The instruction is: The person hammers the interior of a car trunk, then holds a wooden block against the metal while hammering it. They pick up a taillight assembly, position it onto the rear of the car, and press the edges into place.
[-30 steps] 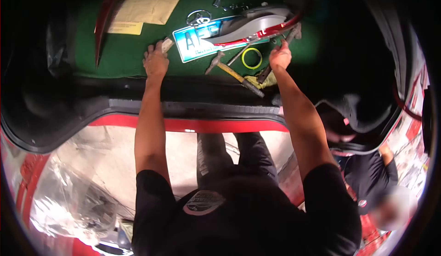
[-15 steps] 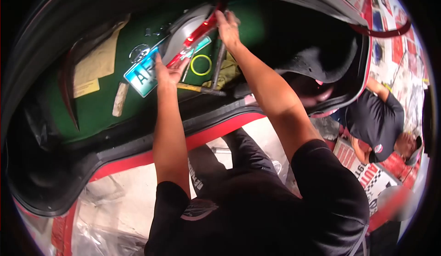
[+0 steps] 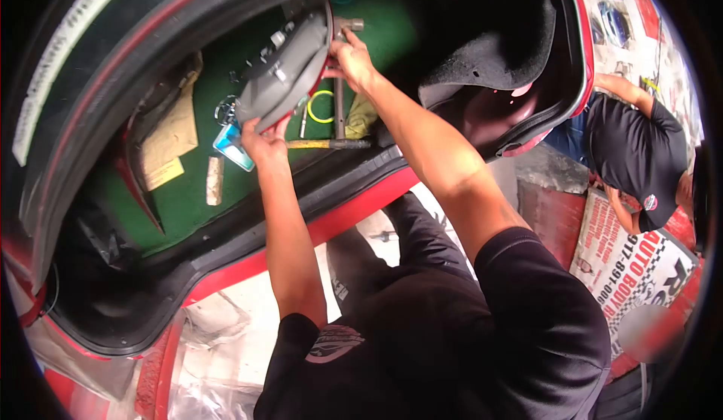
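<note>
I lean over an open red car trunk lined with green carpet (image 3: 188, 194). Both hands hold a grey tail-light housing (image 3: 290, 70) with a red edge, lifted above the carpet. My left hand (image 3: 260, 140) grips its lower end. My right hand (image 3: 350, 58) grips its upper right edge, near a metal tool (image 3: 340, 96) that lies below it. A blue-and-white licence plate (image 3: 230, 143) shows partly under the housing.
On the carpet lie a yellow-handled hammer (image 3: 327, 144), a yellow-green ring (image 3: 320, 107), a small wooden block (image 3: 215, 180), brown paper (image 3: 172, 137) and a red trim strip (image 3: 143, 186). Another person in a dark shirt (image 3: 640, 156) crouches at the right, by a printed floor sign (image 3: 633, 269).
Both hands took hold of the tail-light housing and lifted it off the licence plate. My left hand left the wooden block. The view swung and tilted to the right.
</note>
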